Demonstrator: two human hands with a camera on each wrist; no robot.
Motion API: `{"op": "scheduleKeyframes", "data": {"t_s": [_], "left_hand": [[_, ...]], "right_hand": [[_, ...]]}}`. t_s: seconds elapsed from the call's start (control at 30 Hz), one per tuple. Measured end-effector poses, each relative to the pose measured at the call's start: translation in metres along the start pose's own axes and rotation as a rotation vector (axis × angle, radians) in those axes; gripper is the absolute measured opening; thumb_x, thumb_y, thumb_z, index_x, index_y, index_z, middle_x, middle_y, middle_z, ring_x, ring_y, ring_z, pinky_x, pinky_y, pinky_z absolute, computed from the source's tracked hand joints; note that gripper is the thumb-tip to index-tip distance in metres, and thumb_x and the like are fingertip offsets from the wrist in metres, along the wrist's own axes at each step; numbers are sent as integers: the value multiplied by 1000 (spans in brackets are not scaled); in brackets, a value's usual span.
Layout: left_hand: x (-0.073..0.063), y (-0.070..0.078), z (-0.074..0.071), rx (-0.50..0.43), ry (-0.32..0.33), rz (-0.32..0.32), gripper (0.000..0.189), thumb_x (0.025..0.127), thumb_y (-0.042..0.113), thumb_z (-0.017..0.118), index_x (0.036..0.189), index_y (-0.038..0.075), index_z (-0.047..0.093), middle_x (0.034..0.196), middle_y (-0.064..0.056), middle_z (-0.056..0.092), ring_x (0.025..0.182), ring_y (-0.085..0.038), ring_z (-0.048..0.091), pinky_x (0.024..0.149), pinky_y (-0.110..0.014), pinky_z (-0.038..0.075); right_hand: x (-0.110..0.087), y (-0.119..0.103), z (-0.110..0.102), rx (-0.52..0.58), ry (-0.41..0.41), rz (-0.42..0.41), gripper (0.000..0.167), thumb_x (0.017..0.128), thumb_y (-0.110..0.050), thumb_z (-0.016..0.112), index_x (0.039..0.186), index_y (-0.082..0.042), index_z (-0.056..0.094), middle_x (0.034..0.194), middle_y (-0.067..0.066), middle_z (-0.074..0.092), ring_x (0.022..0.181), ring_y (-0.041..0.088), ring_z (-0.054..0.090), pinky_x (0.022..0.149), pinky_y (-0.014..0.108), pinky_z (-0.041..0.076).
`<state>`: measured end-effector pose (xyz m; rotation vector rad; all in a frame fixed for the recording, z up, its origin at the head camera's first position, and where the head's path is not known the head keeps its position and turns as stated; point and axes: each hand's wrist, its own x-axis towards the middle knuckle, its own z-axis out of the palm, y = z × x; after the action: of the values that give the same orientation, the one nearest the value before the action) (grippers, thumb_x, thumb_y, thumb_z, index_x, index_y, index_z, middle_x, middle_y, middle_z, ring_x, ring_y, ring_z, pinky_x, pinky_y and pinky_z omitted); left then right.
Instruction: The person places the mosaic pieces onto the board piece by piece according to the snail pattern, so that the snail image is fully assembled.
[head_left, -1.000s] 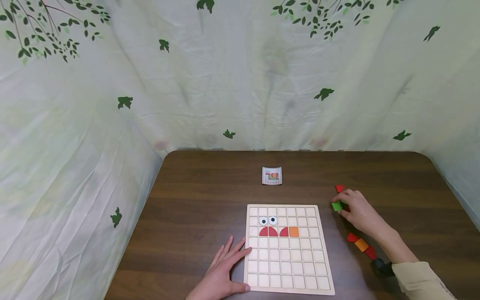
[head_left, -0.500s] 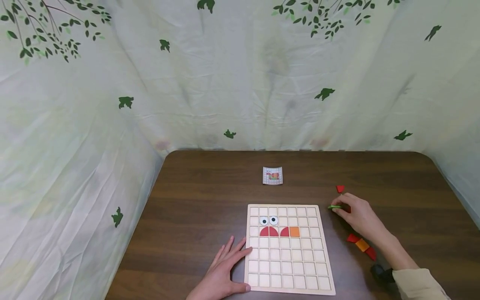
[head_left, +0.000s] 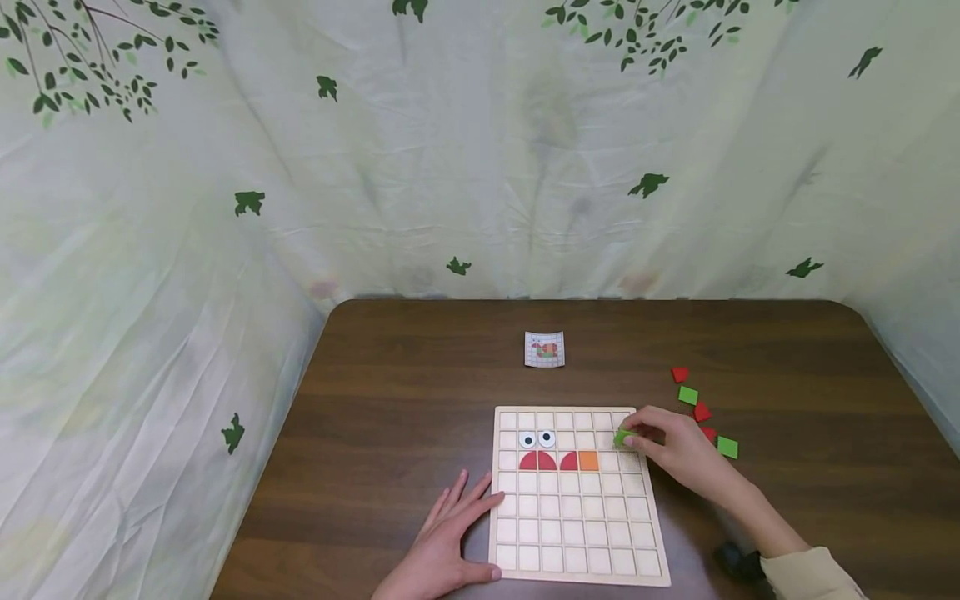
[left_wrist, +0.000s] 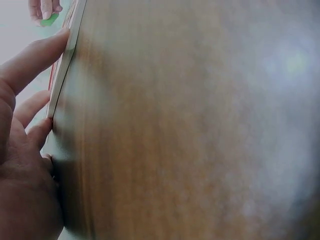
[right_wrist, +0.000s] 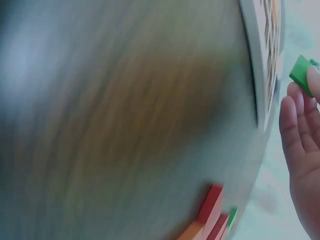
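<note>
In the head view, your right hand [head_left: 678,450] pinches a green block [head_left: 620,437] over the upper right of the board [head_left: 551,531], and your left hand [head_left: 450,537], fingers spread, touches its left edge on the desk [head_left: 390,400]. The left wrist view shows fingertips against that edge. In the right wrist view, the block sits tilted in your grip.

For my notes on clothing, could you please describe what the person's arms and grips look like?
Both the left grip and right grip are ungloved human hands, with no rings visible. The right arm wears a pale cream sleeve, with a black device near it. No left sleeve shows.
</note>
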<state>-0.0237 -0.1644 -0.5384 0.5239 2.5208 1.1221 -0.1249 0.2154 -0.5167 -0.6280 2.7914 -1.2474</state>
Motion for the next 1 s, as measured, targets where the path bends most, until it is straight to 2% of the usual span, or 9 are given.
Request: {"op": "scheduleKeyframes", "data": {"t_s": [0.17, 0.43, 0.7, 1.0], "left_hand": [[1, 1, -1, -4, -16, -17, 86, 69, 36, 85, 146, 33, 48, 160, 8, 27, 150, -29, 3, 112, -58, 4], [1, 1, -1, 12, -23, -31, 85, 69, 39, 85, 145, 33, 48, 160, 8, 27, 150, -29, 3, 112, -60, 5], [2, 1, -2, 23, -19, -19, 85, 69, 39, 85, 145, 32, 48, 160, 8, 27, 150, -29, 3, 112, -59, 5], [3, 1, -2, 21, -26, -18, 84, 70, 42, 84, 145, 32, 48, 160, 7, 28, 149, -32, 4, 111, -63, 6]], "right_hand": [[1, -15, 14, 70, -56, -7, 21, 83, -9, 78, 101, -19, 73, 92, -13, 65, 79, 7, 59, 72, 25, 53], [8, -39, 35, 120, -145, 46, 17, 84, -12, 78, 97, -21, 71, 88, -12, 64, 79, 8, 58, 71, 25, 53], [14, -55, 55, 180, -210, -31, 15, 86, -7, 75, 93, -20, 71, 83, -12, 65, 75, 6, 59, 69, 25, 53], [19, -68, 73, 79, -206, -17, 13, 84, -8, 77, 90, -19, 71, 78, -16, 61, 71, 3, 55, 65, 24, 50]]}}
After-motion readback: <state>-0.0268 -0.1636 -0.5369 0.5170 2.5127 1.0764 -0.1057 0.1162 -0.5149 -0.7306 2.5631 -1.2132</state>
